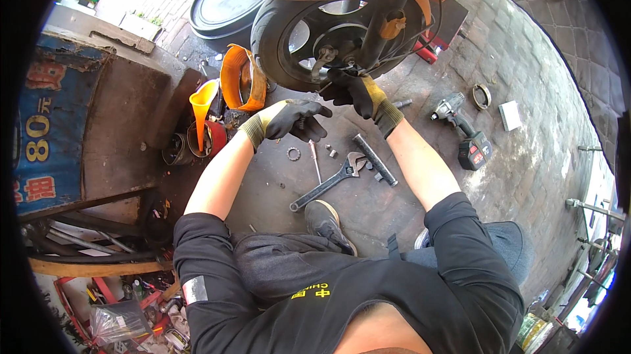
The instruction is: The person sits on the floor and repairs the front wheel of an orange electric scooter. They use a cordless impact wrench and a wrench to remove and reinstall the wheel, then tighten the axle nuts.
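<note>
So, 2 gloved hands at a scooter's front wheel (266,51). The right hand (358,94) is up against the hub, fingers bunched; can't tell what they're pinching. The wheel is right there, beyond the left hand (296,120), which is half-curled with its fingers loosely spread. There's something coil-like at its palm, maybe a spring.

My worry: a careless sleeve or foot could scatter the ring nut (293,154) just below the left hand, or knock the adjustable wrench (332,180) below both. If the right hand slips, knuckles meet metal.

Containers, all left of the left hand: an orange tub (228,78) with something dark inside, a red can (219,137) with an orange funnel (203,101) standing in it, and farther left a grimy can (173,151), contents too murky to name.
</note>
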